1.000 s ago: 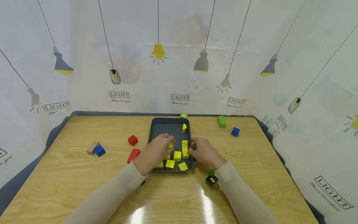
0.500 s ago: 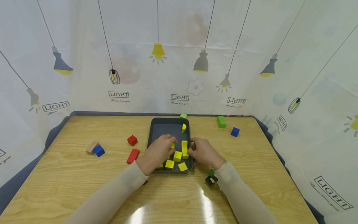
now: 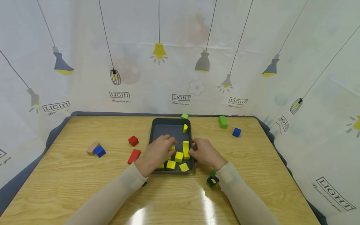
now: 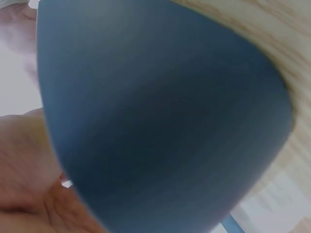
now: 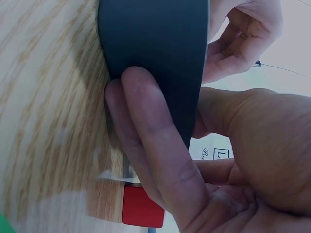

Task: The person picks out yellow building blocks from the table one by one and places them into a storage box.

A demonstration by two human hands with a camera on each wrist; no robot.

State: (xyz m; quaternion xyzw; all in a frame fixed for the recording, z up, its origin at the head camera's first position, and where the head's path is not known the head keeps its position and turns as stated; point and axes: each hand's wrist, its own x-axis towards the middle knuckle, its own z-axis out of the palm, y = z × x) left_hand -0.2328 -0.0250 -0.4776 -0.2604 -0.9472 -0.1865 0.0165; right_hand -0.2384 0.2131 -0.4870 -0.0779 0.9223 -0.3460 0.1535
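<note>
A dark grey tray (image 3: pixel 166 127) stands on the table with several yellow blocks in it. My left hand (image 3: pixel 157 153) reaches over its left side, and thumb and fingers pinch a yellow block (image 3: pixel 172 147), partly hidden by the hand. Close by lie another yellow block (image 3: pixel 179 157) and a long yellow block (image 3: pixel 186 149). My right hand (image 3: pixel 206 151) grips the tray's right wall, thumb over the rim and fingers (image 5: pixel 148 104) pressed to the outside. In the left wrist view the tray wall (image 4: pixel 165 116) hides the left fingertips.
Left of the tray lie a red cube (image 3: pixel 133 141), a red block (image 3: pixel 134 156), a blue cube (image 3: pixel 99 151) and a wooden block (image 3: pixel 92 148). Behind and right are a light green block (image 3: pixel 184 116), a green block (image 3: pixel 223 122) and another blue cube (image 3: pixel 237 132).
My left hand has shifted slightly right, then a little back, the pinched yellow block moving with it. The yellow block beside it has slid slightly right. My right hand keeps its place.
</note>
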